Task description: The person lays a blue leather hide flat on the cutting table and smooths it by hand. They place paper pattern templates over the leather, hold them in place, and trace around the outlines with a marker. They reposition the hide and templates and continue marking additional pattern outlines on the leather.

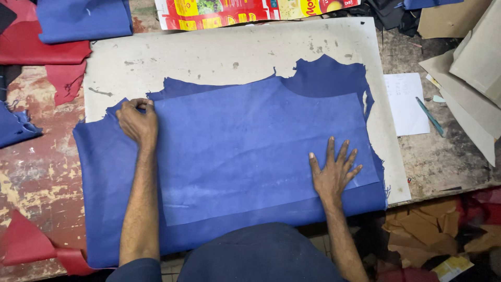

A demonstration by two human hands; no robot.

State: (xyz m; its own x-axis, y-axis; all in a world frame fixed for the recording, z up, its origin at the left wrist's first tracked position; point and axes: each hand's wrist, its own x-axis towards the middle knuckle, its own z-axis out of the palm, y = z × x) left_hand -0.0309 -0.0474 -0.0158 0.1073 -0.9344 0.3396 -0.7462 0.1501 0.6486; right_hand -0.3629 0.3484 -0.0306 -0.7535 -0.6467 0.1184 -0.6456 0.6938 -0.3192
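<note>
A lighter blue sheet [250, 141] lies flat on top of a larger, darker blue hide [104, 177] with ragged edges. Both rest on a pale grey cutting board [209, 52]. My left hand [138, 121] pinches the upper left corner of the lighter sheet with curled fingers. My right hand [334, 169] lies flat with fingers spread on the sheet's lower right part, pressing it down. Both forearms reach in from the bottom of the head view.
Red leather pieces [47, 52] and blue pieces [83, 18] lie at the upper left. More red scraps [26, 243] sit at the lower left. White paper [407, 102] and a teal pen [430, 116] lie right of the board, beside cardboard sheets [469, 68]. A printed carton [245, 10] lies at the top.
</note>
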